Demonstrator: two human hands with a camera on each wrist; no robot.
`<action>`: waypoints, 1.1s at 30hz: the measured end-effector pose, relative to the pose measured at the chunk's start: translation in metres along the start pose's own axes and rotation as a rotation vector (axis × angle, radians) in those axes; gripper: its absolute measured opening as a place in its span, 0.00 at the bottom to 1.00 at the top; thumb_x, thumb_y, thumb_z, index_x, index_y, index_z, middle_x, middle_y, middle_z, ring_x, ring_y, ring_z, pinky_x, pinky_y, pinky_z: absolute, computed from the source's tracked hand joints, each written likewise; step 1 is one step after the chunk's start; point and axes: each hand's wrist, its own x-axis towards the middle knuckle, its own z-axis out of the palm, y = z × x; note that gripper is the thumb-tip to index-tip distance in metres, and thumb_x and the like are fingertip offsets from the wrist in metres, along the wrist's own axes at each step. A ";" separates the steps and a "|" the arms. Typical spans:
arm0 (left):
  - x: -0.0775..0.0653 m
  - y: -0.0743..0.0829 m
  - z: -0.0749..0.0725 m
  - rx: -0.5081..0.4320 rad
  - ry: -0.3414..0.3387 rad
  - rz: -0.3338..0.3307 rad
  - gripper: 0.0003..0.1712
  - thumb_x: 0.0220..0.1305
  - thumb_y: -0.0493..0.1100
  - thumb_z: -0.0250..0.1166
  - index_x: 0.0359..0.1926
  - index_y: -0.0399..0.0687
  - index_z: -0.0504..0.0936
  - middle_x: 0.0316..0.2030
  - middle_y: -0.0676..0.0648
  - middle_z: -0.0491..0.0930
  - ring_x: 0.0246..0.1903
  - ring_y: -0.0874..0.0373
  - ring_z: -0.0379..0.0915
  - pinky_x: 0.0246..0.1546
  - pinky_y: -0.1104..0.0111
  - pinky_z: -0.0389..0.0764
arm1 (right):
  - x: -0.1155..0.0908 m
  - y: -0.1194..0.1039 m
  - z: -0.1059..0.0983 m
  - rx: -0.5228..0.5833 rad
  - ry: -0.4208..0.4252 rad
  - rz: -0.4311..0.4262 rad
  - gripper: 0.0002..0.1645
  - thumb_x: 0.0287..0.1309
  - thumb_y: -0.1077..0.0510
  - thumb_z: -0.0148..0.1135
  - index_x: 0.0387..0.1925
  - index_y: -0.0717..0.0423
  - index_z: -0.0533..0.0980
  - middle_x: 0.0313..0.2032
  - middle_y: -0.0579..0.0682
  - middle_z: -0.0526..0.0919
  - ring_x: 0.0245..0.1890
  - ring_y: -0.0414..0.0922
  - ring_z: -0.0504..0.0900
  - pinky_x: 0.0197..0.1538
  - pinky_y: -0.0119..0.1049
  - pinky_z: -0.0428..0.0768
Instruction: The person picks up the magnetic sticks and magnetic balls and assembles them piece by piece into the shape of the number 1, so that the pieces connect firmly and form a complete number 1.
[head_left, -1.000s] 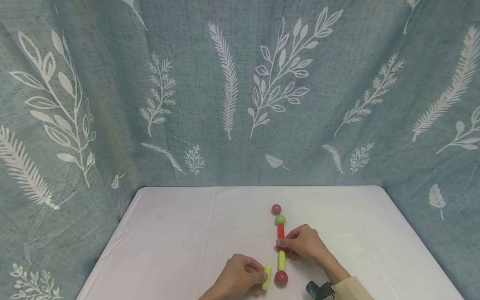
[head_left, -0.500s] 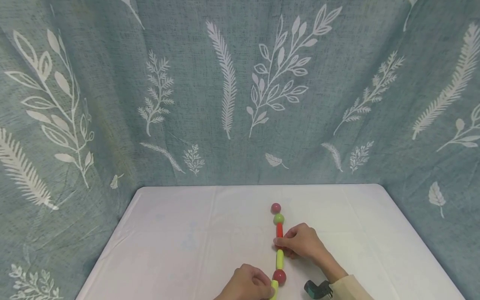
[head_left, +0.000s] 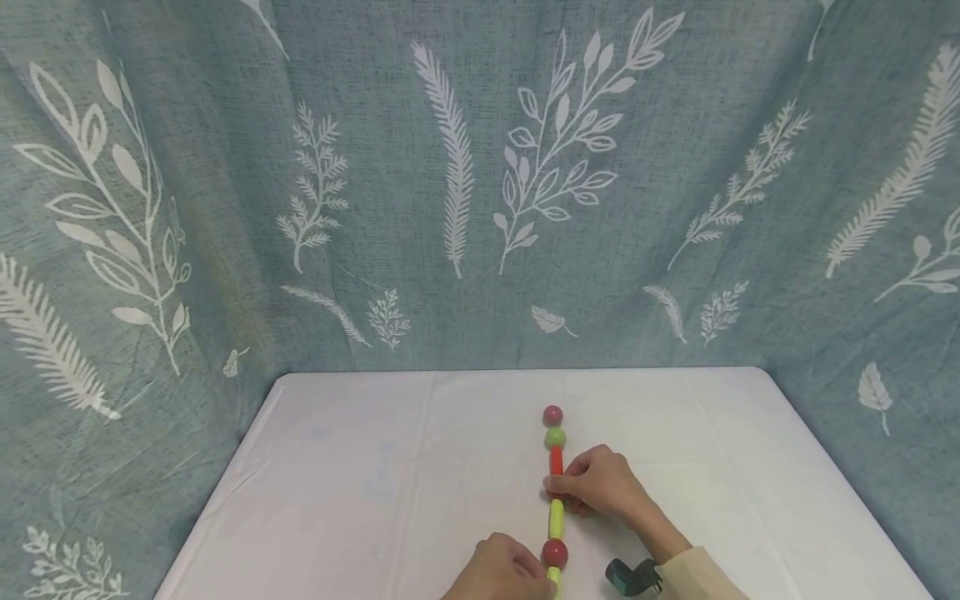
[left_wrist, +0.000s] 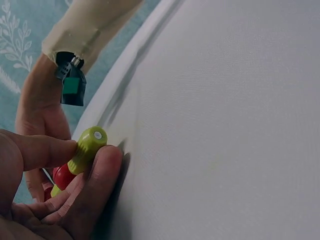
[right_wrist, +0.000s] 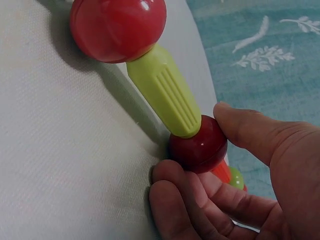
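A line of toy balls and ribbed rods runs across the white table. Near its middle, my right hand (head_left: 603, 483) pinches a red ball (right_wrist: 197, 147) between thumb and fingers. From that ball a yellow-green rod (right_wrist: 167, 95) leads to a larger-looking red ball (head_left: 555, 553) closer to me. My left hand (head_left: 498, 571) holds another yellow-green rod (left_wrist: 90, 142) by thumb and fingers, its far end against this nearer ball. The rod's free end shows a small pale disc. Beyond my right hand the line continues with a red rod (head_left: 556, 461) and a green ball (head_left: 555, 437).
At the far tip of the line sits one more red ball (head_left: 552, 415), touching or almost touching the green one. A dark wrist device (head_left: 633, 577) hangs by the right sleeve. A leaf-patterned blue-green curtain (head_left: 480, 183) surrounds the white table (head_left: 337, 483).
My left hand has moved right with its rod and brought it up to the nearer red ball. The line has shifted slightly left and straightened, while my right hand keeps its hold.
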 end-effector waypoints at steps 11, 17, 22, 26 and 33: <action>0.002 0.000 -0.001 0.003 -0.004 0.011 0.11 0.64 0.44 0.81 0.36 0.47 0.86 0.29 0.49 0.85 0.31 0.55 0.80 0.39 0.61 0.85 | 0.001 0.000 0.006 -0.010 0.003 -0.017 0.20 0.58 0.44 0.84 0.26 0.52 0.86 0.20 0.48 0.85 0.21 0.43 0.82 0.30 0.34 0.83; 0.003 -0.002 0.001 -0.009 -0.010 0.009 0.12 0.64 0.45 0.82 0.38 0.47 0.86 0.30 0.48 0.85 0.32 0.54 0.80 0.40 0.61 0.86 | 0.001 -0.003 0.008 -0.029 0.016 -0.028 0.21 0.58 0.43 0.84 0.25 0.52 0.84 0.19 0.48 0.84 0.20 0.43 0.81 0.30 0.34 0.83; 0.005 -0.004 0.002 -0.021 -0.017 0.039 0.12 0.64 0.45 0.81 0.38 0.46 0.86 0.30 0.49 0.85 0.32 0.55 0.81 0.40 0.60 0.86 | 0.001 -0.003 0.009 -0.032 0.022 -0.042 0.21 0.58 0.43 0.84 0.24 0.52 0.84 0.19 0.47 0.84 0.20 0.42 0.82 0.29 0.34 0.82; 0.005 -0.004 0.001 -0.026 -0.021 0.053 0.12 0.65 0.44 0.81 0.37 0.46 0.86 0.29 0.49 0.86 0.31 0.55 0.81 0.40 0.60 0.86 | 0.000 -0.003 0.010 -0.031 0.023 -0.050 0.21 0.58 0.44 0.84 0.24 0.52 0.84 0.19 0.47 0.84 0.20 0.42 0.82 0.29 0.34 0.82; 0.003 -0.004 0.001 0.006 -0.008 0.031 0.13 0.64 0.47 0.82 0.37 0.47 0.86 0.29 0.49 0.85 0.32 0.55 0.80 0.41 0.59 0.86 | 0.002 -0.001 0.011 -0.036 0.016 -0.049 0.21 0.58 0.43 0.84 0.25 0.51 0.84 0.19 0.47 0.84 0.21 0.42 0.82 0.29 0.34 0.81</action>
